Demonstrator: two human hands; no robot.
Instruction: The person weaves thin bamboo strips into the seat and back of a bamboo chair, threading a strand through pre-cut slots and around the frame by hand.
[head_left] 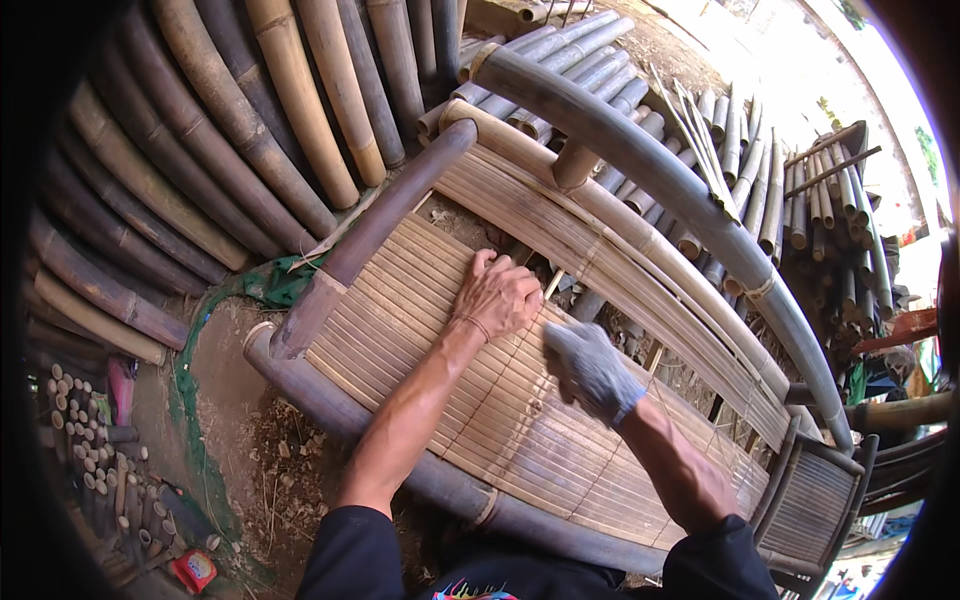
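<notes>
Bamboo poles (pixel 200 130) stacked at far left. Left hand (pixel 497 296) bare, flat on slatted bench seat (pixel 430 340), fingers spread at the seat's rear edge. Right hand (pixel 590 370) gloved, grip curled tight, pressed on slats just beside; what it pinches, hidden. Backrest (pixel 620 240) behind.

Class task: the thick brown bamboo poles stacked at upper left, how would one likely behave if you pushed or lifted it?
A thick brown bamboo pole is round, so a push would probably roll it. Its long, thick, straight form suggests stiffness. Bamboo is usually hollow, so perhaps light for its size, though unwieldy.
</notes>
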